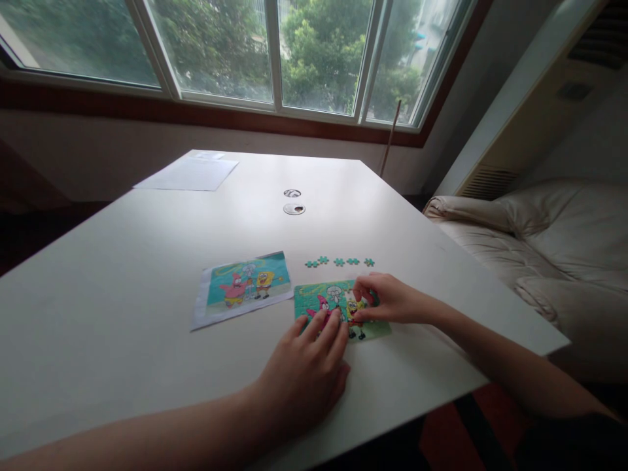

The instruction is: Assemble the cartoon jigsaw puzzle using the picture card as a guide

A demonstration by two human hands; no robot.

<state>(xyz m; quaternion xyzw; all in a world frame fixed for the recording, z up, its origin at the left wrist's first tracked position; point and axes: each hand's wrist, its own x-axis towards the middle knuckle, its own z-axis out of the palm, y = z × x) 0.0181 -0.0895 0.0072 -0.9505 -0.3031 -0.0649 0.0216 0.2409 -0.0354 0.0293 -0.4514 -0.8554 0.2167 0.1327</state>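
Note:
A mostly assembled jigsaw puzzle (304, 296) lies near the front of the white table, showing a pink starfish, a squid and a yellow sponge on teal. My left hand (314, 356) rests on its lower left part with the fingers stretched out, holding nothing. Over the right side, beside the sponge figure, my right hand (385, 299) is bent in a pinch; whatever is between its fingertips is too small to make out. A pale gap shows in the puzzle near those fingers. Several loose puzzle pieces (339, 262) lie in a row just behind it.
Left of the puzzle lies a paper reference picture (249, 282) of the same scene. White sheets (189, 174) sit at the table's far left corner. Two round cable-hole covers (294, 209) are set in the tabletop (147, 275). A pale sofa (490, 222) stands at right, windows behind.

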